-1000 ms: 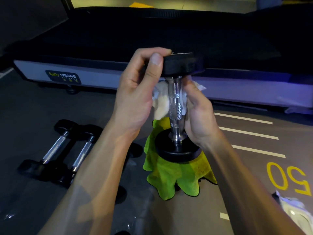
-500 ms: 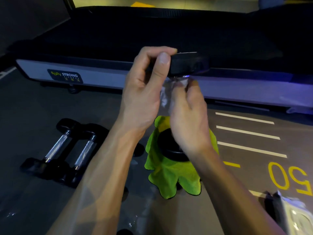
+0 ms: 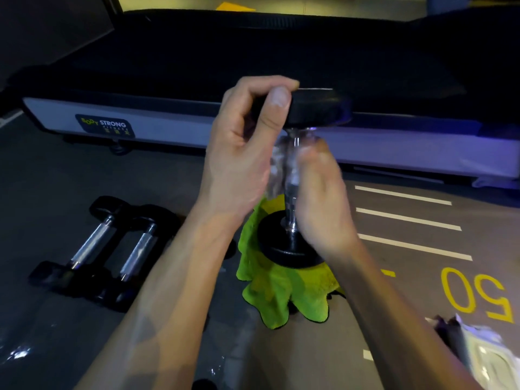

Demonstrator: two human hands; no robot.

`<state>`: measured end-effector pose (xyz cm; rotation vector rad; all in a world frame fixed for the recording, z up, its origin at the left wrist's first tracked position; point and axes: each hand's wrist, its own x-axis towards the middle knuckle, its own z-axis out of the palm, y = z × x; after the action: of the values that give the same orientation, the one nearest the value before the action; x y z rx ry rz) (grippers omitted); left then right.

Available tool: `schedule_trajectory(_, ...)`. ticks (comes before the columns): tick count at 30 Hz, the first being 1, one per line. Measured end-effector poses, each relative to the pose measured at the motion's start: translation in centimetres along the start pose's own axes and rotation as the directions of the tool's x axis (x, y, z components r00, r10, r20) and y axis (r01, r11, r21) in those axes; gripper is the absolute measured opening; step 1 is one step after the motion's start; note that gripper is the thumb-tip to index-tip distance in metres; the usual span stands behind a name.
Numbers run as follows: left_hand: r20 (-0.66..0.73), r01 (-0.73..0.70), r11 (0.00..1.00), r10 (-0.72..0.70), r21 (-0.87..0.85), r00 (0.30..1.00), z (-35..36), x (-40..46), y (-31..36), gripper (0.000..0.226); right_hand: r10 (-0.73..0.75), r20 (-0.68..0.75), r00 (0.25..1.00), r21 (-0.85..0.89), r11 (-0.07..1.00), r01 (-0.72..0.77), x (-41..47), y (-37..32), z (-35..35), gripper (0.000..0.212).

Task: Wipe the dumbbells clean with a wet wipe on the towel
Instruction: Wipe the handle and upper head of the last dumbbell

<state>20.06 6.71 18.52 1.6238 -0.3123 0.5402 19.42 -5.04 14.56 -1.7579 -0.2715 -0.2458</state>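
Since a second ago the right hand [image 3: 323, 204] has swung across the chrome handle, wrapping the white wet wipe [image 3: 277, 167] round it; the left hand [image 3: 244, 153] pinches the black upright dumbbell [image 3: 318, 106] on one green microfibre towel [image 3: 287, 294]. Two more black dumbbells [image 3: 107, 246] lie left. A grey treadmill [image 3: 168, 128] reads "BODY STRONG"; yellow "50" [image 3: 475, 294] marks the floor

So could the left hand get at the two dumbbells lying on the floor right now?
Probably not straight away: the left hand holds the upright dumbbell's top end steady. The floor dumbbells lie uncovered beside the towel, so once it lets go the way looks free.
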Motion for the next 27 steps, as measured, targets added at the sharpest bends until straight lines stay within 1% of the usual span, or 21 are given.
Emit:
schedule_trajectory(2, -0.002, -0.001, 1.000, 0.001, 0.005, 1.000, -0.1, 0.0, 0.0, 0.016, -0.046, 0.101, 0.994, -0.123, 0.991, 0.058, -0.4, 0.5, -0.7, 0.021)
schedule_trajectory(3, 0.003, -0.001, 1.000, 0.001, 0.009, 1.000, -0.2, 0.0, 0.0, 0.016, -0.046, 0.136, 0.990, -0.152, 0.986, 0.066, -0.1, 0.7, -1.2, 0.021)
schedule_trajectory(5, 0.028, 0.000, 1.000, 0.000, 0.009, 1.000, -0.3, -0.1, 0.1, 0.016, -0.041, 0.254, 0.966, -0.077, 0.995, 0.063, 0.4, 0.8, -2.1, 0.039)
schedule_trajectory(6, 0.042, -0.002, 1.000, 0.002, -0.001, 0.999, -0.3, -0.2, 0.1, 0.016, -0.014, 0.323, 0.946, 0.007, 1.000, 0.013, 0.5, 1.0, -2.4, 0.051)
schedule_trajectory(7, 0.050, -0.006, 1.000, 0.007, -0.013, 0.999, -0.3, -0.3, 0.1, 0.016, 0.067, 0.370, 0.927, 0.096, 0.989, -0.110, 0.6, 1.3, -2.5, 0.063)
schedule_trajectory(8, 0.056, -0.010, 1.000, 0.011, -0.024, 0.998, -0.2, -0.4, 0.0, 0.017, 0.173, 0.404, 0.898, 0.173, 0.950, -0.261, 0.6, 1.2, -2.4, 0.074)
schedule_trajectory(9, 0.060, -0.012, 0.999, 0.015, -0.036, 0.998, -0.2, -0.4, 0.0, 0.017, 0.265, 0.409, 0.873, 0.208, 0.905, -0.372, 0.5, 1.4, -2.4, 0.083)
schedule_trajectory(10, 0.062, -0.014, 0.999, 0.017, -0.048, 0.998, -0.1, -0.4, 0.0, 0.017, 0.326, 0.396, 0.858, 0.205, 0.880, -0.429, 0.4, 1.6, -2.5, 0.087)
schedule_trajectory(11, 0.061, -0.011, 0.998, 0.014, -0.055, 0.998, -0.2, -0.4, 0.1, 0.017, 0.342, 0.359, 0.868, 0.163, 0.893, -0.419, 0.4, 1.9, -2.5, 0.085)
schedule_trajectory(12, 0.060, -0.004, 0.998, 0.007, -0.056, 0.998, -0.1, -0.4, 0.1, 0.017, 0.338, 0.296, 0.893, 0.130, 0.912, -0.388, 0.5, 1.9, -2.5, 0.077)
schedule_trajectory(13, 0.055, 0.003, 0.999, 0.000, -0.054, 0.998, -0.1, -0.4, 0.1, 0.016, 0.324, 0.215, 0.921, 0.146, 0.922, -0.359, 0.6, 1.7, -2.4, 0.066)
schedule_trajectory(14, 0.049, 0.006, 0.999, -0.004, -0.050, 0.999, -0.1, -0.4, 0.2, 0.016, 0.320, 0.160, 0.934, 0.215, 0.912, -0.349, 0.9, 1.1, -2.3, 0.053)
schedule_trajectory(15, 0.043, 0.007, 0.999, -0.005, -0.044, 0.999, -0.1, -0.4, 0.2, 0.016, 0.337, 0.178, 0.925, 0.325, 0.867, -0.378, 1.3, 1.0, -2.4, 0.042)
schedule_trajectory(16, 0.045, 0.008, 0.999, -0.006, -0.041, 0.999, 0.0, -0.4, 0.2, 0.016, 0.342, 0.285, 0.896, 0.449, 0.778, -0.440, 1.7, 0.4, -2.2, 0.038)
schedule_trajectory(17, 0.052, 0.005, 0.999, -0.003, -0.039, 0.999, 0.0, -0.4, 0.3, 0.016, 0.331, 0.389, 0.860, 0.521, 0.690, -0.502, 2.1, 0.0, -2.0, 0.043)
schedule_trajectory(18, 0.060, 0.000, 0.999, 0.002, -0.037, 0.998, 0.1, -0.5, 0.3, 0.016, 0.324, 0.481, 0.815, 0.538, 0.625, -0.566, 2.4, -0.6, -1.8, 0.053)
schedule_trajectory(20, 0.070, -0.012, 0.999, 0.015, -0.038, 0.997, 0.2, -0.4, 0.3, 0.017, 0.391, 0.526, 0.755, 0.473, 0.603, -0.642, 2.9, -0.6, -1.4, 0.066)
schedule_trajectory(21, 0.069, -0.014, 0.999, 0.017, -0.043, 0.997, 0.2, -0.4, 0.3, 0.017, 0.428, 0.497, 0.755, 0.447, 0.620, -0.645, 3.0, -0.3, -1.3, 0.067)
schedule_trajectory(23, 0.051, -0.007, 0.998, 0.010, -0.057, 0.999, 0.0, -0.3, 0.2, 0.017, 0.492, 0.382, 0.782, 0.407, 0.670, -0.621, 3.0, 0.2, -0.8, 0.055)
schedule_trajectory(25, 0.038, -0.004, 0.997, 0.007, -0.076, 0.999, -0.3, -0.4, 0.2, 0.017, 0.550, 0.182, 0.815, 0.287, 0.763, -0.579, 2.7, 0.6, 0.0, 0.051)
schedule_trajectory(27, 0.029, -0.015, 0.997, 0.018, -0.074, 0.999, -0.7, -0.7, 0.3, 0.020, 0.482, 0.037, 0.876, 0.103, 0.870, -0.483, 1.8, 0.4, 0.6, 0.054)
